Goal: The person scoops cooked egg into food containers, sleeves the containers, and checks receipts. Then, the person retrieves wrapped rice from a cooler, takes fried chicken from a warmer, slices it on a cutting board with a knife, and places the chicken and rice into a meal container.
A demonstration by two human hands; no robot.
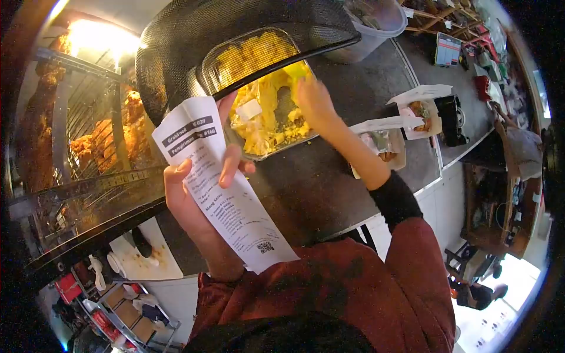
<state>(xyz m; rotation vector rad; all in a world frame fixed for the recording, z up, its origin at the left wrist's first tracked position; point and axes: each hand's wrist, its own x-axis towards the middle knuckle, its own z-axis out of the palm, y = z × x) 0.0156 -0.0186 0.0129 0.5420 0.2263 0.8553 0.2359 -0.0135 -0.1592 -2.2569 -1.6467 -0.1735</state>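
My left hand [197,200] grips a long white printed receipt [218,182], its fingers wrapped over the paper, and also meets the edge of a black mesh cover [170,65]. The cover is tilted up over a metal tray [265,157] of yellow food pieces [259,135], some in clear plastic bags. My right hand [316,103] is over the tray's right side, fingers bent around something bright yellow, which is partly hidden and blurred. A small white packet [249,110] lies on the yellow food.
Two open paper boxes with food [385,147] [434,120] stand on the dark counter [294,194] at right. A clear plastic tub [376,29] is behind. A lit case of fried food [100,147] is at left. People are at far right [522,147] and lower right [477,294].
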